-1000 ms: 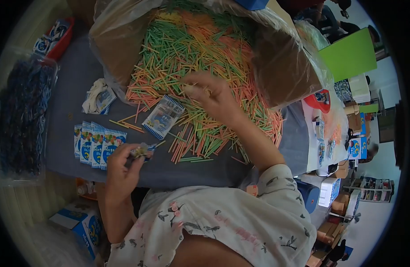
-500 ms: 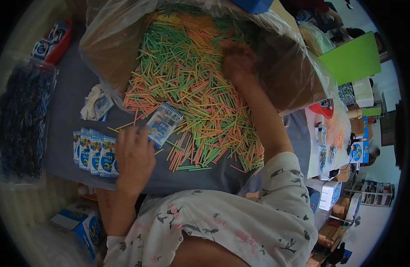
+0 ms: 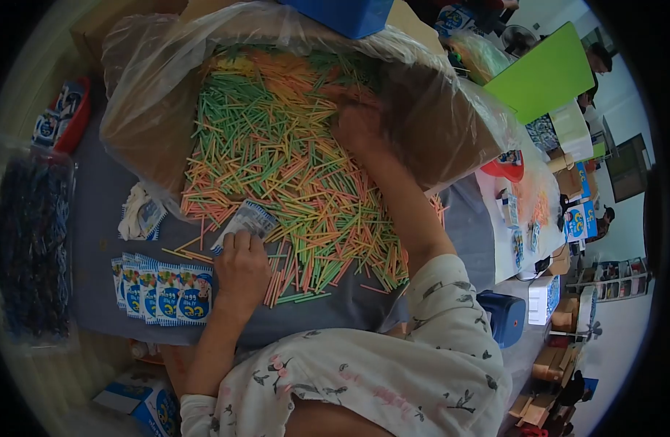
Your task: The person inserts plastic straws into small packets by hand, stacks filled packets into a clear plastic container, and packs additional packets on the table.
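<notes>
My left hand (image 3: 243, 271) is at the lower end of a clear-and-blue printed packet (image 3: 252, 218), its bent fingers closed on the packet's near edge. That packet lies at the front of a big heap of thin green, yellow, pink and orange sticks (image 3: 298, 167). Deep in the heap, by the right wall of the box, is my right hand (image 3: 360, 130); its fingers are blurred and partly hidden among the sticks. To the left of my left hand, several white-and-blue packets (image 3: 195, 295) lie overlapping in a row.
A plastic-lined cardboard box (image 3: 437, 109) lies open toward me on the grey cloth (image 3: 102, 218). Crumpled white gloves (image 3: 137, 211) lie on another packet. At left are a clear bin of dark packets (image 3: 33, 247) and a red basket (image 3: 78, 120). A blue stool (image 3: 502, 319) stands at right.
My left hand has moved right from beside the row of packets onto the single packet, uncovering the row's end. My right hand stays among the sticks. The whole view has shifted.
</notes>
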`<state>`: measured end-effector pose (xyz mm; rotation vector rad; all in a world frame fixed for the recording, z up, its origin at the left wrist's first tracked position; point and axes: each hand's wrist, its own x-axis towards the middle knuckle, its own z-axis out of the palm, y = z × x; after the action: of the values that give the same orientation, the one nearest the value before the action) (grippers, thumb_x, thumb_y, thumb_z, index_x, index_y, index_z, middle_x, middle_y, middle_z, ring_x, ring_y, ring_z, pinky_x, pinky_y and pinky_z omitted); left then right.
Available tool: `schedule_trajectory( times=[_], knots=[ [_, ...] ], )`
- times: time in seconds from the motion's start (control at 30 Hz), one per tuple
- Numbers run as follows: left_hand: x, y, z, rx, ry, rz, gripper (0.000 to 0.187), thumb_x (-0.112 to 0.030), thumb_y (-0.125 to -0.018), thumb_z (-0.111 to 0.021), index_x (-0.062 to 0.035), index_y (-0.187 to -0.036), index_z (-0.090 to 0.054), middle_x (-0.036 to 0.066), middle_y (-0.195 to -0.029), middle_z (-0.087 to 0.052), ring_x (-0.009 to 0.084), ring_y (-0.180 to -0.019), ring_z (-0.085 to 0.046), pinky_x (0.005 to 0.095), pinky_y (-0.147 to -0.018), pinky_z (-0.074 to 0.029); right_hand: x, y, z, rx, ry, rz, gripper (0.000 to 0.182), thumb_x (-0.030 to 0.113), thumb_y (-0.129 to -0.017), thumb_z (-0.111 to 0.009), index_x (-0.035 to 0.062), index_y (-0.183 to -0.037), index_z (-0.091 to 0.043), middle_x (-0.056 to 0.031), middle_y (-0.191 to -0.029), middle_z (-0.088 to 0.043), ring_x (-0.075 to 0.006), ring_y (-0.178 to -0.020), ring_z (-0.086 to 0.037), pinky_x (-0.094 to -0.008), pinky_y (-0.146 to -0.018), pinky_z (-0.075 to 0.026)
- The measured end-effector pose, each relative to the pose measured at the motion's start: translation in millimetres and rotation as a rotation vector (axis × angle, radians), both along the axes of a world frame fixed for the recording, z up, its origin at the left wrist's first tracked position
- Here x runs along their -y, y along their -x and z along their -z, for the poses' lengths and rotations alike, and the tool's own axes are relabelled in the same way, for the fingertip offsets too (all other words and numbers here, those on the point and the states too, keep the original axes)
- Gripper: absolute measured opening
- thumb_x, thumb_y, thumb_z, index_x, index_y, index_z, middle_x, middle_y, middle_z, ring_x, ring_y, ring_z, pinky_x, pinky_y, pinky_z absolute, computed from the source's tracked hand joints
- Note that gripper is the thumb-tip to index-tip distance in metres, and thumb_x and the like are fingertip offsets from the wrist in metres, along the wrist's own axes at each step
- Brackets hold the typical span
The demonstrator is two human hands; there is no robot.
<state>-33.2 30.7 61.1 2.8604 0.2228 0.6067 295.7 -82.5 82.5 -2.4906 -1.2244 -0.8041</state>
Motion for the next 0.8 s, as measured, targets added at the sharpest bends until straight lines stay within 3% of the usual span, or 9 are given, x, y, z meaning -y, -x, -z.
schedule_trajectory(
  times=[0.1,0.33,0.4,0.43,0.5,0.53,0.6,0.73,0.8],
  knots=[
    [-4,3,4,0.081,0.066,0.033,0.014,-0.002,-0.074,-0.066,0.0031,-0.087,-0.065,0.015,-0.084,-0.057,0.0332,-0.082,-0.057,0.0401,-0.070,-0.052,1,-5,-2,-0.163,0.082,0.050,0.052,0.010,-0.072,-0.067,0.0255,-0.121,-0.064,-0.0095,-0.121,-0.059,-0.0284,-0.120,-0.053,-0.0417,-0.102,-0.043],
    [-12,3,-19,0.031,0.321,-0.016,0.007,-0.004,-0.083,-0.064,0.0026,-0.086,-0.065,0.015,-0.084,-0.057,0.0343,-0.085,-0.057,0.0462,-0.075,-0.049,9,-20,7,-0.293,-0.025,-0.072,0.052,0.004,-0.077,-0.065,0.0231,-0.124,-0.062,-0.0117,-0.120,-0.060,-0.0315,-0.116,-0.056,-0.0425,-0.100,-0.046],
    [-15,2,-16,0.053,0.385,0.000,0.006,-0.001,-0.081,-0.063,0.0024,-0.085,-0.065,0.015,-0.085,-0.057,0.0344,-0.086,-0.057,0.0451,-0.075,-0.048,13,-28,18,-0.553,-0.282,-0.263,0.049,0.004,-0.081,-0.066,0.0200,-0.126,-0.061,-0.0115,-0.116,-0.063,-0.0311,-0.109,-0.060,-0.0418,-0.097,-0.047],
    [-16,1,-15,0.053,0.388,0.006,0.006,-0.001,-0.081,-0.063,0.0024,-0.085,-0.065,0.015,-0.085,-0.057,0.0344,-0.086,-0.057,0.0451,-0.075,-0.048,12,-35,27,-0.552,-0.280,-0.256,0.049,0.004,-0.081,-0.066,0.0200,-0.126,-0.061,-0.0115,-0.116,-0.063,-0.0311,-0.109,-0.060,-0.0418,-0.097,-0.047],
    [-17,1,-14,0.181,0.180,0.009,0.006,0.001,-0.078,-0.063,0.0018,-0.084,-0.065,0.013,-0.086,-0.057,0.0332,-0.086,-0.056,0.0427,-0.072,-0.050,5,-36,34,-0.911,-0.761,-0.511,0.041,0.008,-0.084,-0.068,0.0165,-0.124,-0.064,-0.0105,-0.113,-0.065,-0.0274,-0.106,-0.063,-0.0365,-0.094,-0.048],
    [-15,2,-10,0.180,0.184,0.008,0.006,0.001,-0.078,-0.063,0.0018,-0.084,-0.065,0.013,-0.086,-0.057,0.0332,-0.086,-0.056,0.0427,-0.072,-0.050,9,-32,28,-0.912,-0.757,-0.510,0.041,0.008,-0.084,-0.068,0.0165,-0.124,-0.064,-0.0105,-0.113,-0.065,-0.0274,-0.106,-0.063,-0.0365,-0.094,-0.048],
    [-11,4,0,0.094,0.049,-0.015,0.009,0.000,-0.074,-0.063,0.0011,-0.083,-0.065,0.012,-0.087,-0.058,0.0315,-0.086,-0.056,0.0402,-0.067,-0.052,17,-20,8,-0.748,-0.456,-0.321,0.033,0.011,-0.087,-0.068,0.0129,-0.120,-0.067,-0.0090,-0.115,-0.066,-0.0228,-0.105,-0.064,-0.0333,-0.092,-0.048],
    [-7,7,1,0.087,0.007,-0.022,0.011,-0.001,-0.073,-0.063,0.0006,-0.083,-0.065,0.011,-0.088,-0.058,0.0302,-0.088,-0.057,0.0392,-0.064,-0.053,16,-4,-3,-0.808,-0.501,-0.279,0.029,0.016,-0.088,-0.068,0.0136,-0.117,-0.070,-0.0098,-0.111,-0.068,-0.0225,-0.099,-0.065,-0.0328,-0.087,-0.050],
    [-8,8,-4,0.059,0.069,-0.027,0.014,-0.001,-0.072,-0.063,0.0011,-0.086,-0.065,0.012,-0.089,-0.058,0.0305,-0.089,-0.057,0.0395,-0.064,-0.053,14,-3,-6,-0.597,-0.409,-0.307,0.032,0.022,-0.088,-0.069,0.0158,-0.119,-0.069,-0.0125,-0.107,-0.069,-0.0262,-0.092,-0.067,-0.0354,-0.081,-0.052]
  ],
)
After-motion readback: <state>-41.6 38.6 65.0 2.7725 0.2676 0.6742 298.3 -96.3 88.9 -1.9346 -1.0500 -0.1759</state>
